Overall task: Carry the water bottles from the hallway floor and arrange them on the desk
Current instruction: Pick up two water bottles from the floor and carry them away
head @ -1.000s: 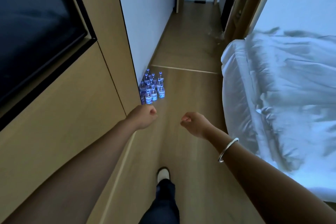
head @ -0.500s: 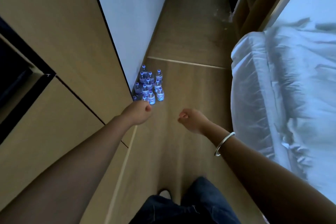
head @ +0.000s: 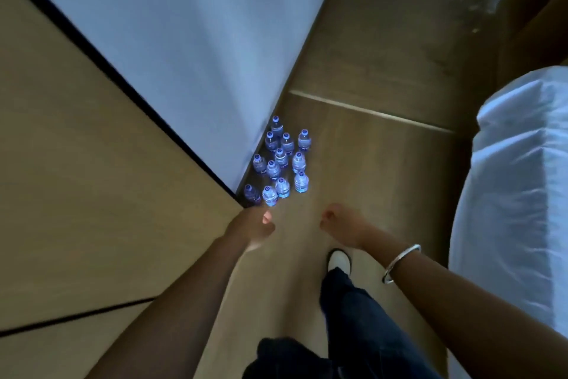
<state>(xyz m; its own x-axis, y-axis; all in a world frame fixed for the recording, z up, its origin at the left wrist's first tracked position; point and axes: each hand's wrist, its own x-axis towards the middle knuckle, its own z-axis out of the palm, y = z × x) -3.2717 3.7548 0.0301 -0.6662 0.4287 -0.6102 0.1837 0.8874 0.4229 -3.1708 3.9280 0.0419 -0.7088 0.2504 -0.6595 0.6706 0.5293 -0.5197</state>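
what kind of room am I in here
Probably a hotel room or bedroom: a bed with rumpled white bedding, wood panelling beside a wood floor, and water bottles clustered by the wall.

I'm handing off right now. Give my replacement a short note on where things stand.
Left hand: empty, loosely curled, just short of the bottles.
Right hand: empty, loosely curled, bracelet on the wrist.
Water bottles: a dozen or so, upright, clustered on the floor at the wall corner.
Done: none picked up.
Left: lift them and arrange them on the desk, which is not in view.
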